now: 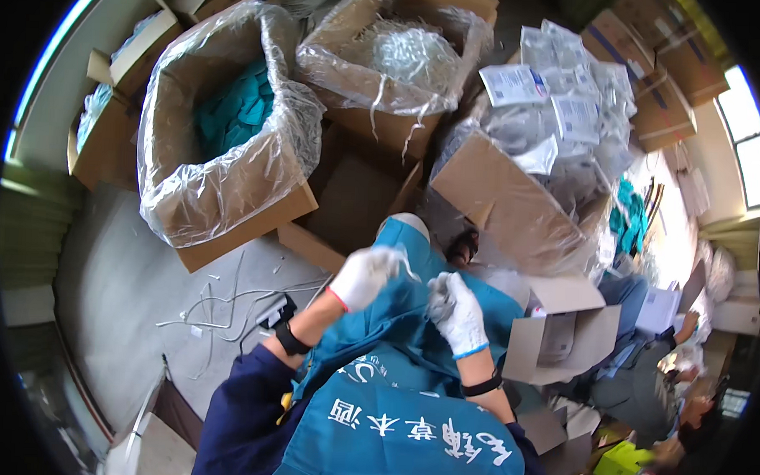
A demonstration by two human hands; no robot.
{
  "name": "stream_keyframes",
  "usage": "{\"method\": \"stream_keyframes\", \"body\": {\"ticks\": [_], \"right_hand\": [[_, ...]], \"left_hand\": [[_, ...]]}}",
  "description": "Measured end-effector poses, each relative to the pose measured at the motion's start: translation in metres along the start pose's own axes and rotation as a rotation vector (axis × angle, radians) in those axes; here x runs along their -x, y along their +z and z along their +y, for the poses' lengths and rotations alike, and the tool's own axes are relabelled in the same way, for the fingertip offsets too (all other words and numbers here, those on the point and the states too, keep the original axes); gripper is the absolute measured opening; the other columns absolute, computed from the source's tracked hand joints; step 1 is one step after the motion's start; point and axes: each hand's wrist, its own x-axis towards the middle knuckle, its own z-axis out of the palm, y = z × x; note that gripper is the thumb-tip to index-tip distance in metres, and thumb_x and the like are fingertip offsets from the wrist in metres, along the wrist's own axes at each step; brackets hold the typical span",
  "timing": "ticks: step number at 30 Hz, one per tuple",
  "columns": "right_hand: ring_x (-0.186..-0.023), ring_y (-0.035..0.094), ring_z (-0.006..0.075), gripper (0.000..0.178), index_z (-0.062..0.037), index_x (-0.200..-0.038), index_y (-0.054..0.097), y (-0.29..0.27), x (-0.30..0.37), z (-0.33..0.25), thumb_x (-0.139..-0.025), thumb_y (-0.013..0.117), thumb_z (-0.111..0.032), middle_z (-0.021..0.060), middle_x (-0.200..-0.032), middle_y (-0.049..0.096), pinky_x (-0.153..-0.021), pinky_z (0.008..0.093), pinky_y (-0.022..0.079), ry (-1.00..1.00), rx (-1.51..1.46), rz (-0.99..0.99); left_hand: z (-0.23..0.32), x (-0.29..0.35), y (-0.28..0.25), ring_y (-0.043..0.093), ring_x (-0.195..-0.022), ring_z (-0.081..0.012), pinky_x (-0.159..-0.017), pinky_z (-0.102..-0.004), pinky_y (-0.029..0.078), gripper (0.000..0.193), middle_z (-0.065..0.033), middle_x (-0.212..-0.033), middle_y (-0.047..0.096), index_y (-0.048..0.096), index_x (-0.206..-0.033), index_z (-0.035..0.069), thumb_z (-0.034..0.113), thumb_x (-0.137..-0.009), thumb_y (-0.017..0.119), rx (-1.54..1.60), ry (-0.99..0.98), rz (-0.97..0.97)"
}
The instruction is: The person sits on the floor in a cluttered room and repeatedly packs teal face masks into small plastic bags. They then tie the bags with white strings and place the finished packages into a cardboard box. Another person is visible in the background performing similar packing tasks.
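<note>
Both my hands wear white knit gloves and are raised over the teal apron (407, 414) spread across my lap. My left hand (366, 279), in a red-edged glove, has its fingers drawn together and slightly blurred. A thin white strip (409, 266) juts from its fingertips. To the right and a little nearer, my right hand (458, 316), in a blue-edged glove, is closed with the fingers curled in. Whatever it may hold is hidden. A small gap separates the two hands.
Ahead stand lined cartons: one holds teal pieces (238, 111), another pale stringy strips (411, 58), a third clear plastic packs (561, 85). An open carton (561, 336) is at my right, near another person (643, 381). White cords (218, 316) lie on the floor at left.
</note>
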Motion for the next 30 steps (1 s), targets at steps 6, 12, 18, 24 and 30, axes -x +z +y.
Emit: {"method": "stream_keyframes", "body": {"ticks": [6,12,18,24,30], "right_hand": [[-0.112,0.062,0.0342,0.037,-0.0092,-0.128,0.055,-0.05,-0.019,-0.017,-0.105,0.05,-0.038,0.0148,-0.129,0.061,-0.092,0.045,0.055,-0.034,-0.426,-0.42],[-0.12,0.059,0.0283,0.043,-0.0086,-0.137,0.053,-0.024,-0.006,-0.032,-0.107,0.045,-0.039,0.0091,-0.132,0.061,-0.101,0.043,0.049,-0.119,-0.428,-0.341],[-0.122,0.056,0.031,0.06,-0.0062,-0.148,0.043,-0.059,0.007,-0.025,-0.106,0.04,-0.05,0.0125,-0.142,0.052,-0.099,0.0457,0.049,0.018,-0.324,-0.545],[-0.102,0.064,0.0309,0.048,0.0008,-0.129,0.054,-0.12,0.021,-0.028,-0.104,0.052,-0.04,0.021,-0.124,0.059,-0.08,0.0403,0.054,-0.09,-0.323,-0.316],[-0.086,0.068,0.0273,0.039,0.0036,-0.123,0.057,-0.136,0.058,-0.028,-0.104,0.053,-0.03,0.0197,-0.111,0.066,-0.074,0.0357,0.056,-0.106,-0.216,-0.069]], "left_hand": [[0.079,-0.075,-0.008,0.055,-0.078,-0.0096,-0.073,-0.025,0.047,0.019,0.0014,-0.081,0.059,0.065,-0.099,-0.001,0.016,-0.104,0.057,-0.254,0.109,0.083],[0.046,-0.063,0.09,0.069,-0.087,-0.0394,-0.072,-0.0439,0.055,0.039,-0.0215,-0.095,0.07,0.06,-0.113,0.003,0.032,-0.089,0.069,-0.792,0.111,-0.362],[0.01,-0.06,0.098,0.068,-0.079,-0.0412,-0.068,-0.0497,0.054,0.015,-0.02,-0.082,0.069,0.06,-0.103,0.007,0.019,-0.094,0.057,-0.873,0.107,-0.371],[0.115,-0.186,-0.008,0.067,-0.071,-0.0368,-0.063,-0.0442,0.053,0.009,-0.0163,-0.077,0.067,0.064,-0.092,0.008,0.009,-0.091,0.056,-1.097,0.686,0.256],[0.245,-0.296,-0.063,0.043,-0.139,-0.0289,-0.112,-0.0509,0.035,0.081,-0.0118,-0.148,0.049,0.039,-0.151,0.02,0.036,-0.081,0.075,-1.786,0.301,0.475]]}}
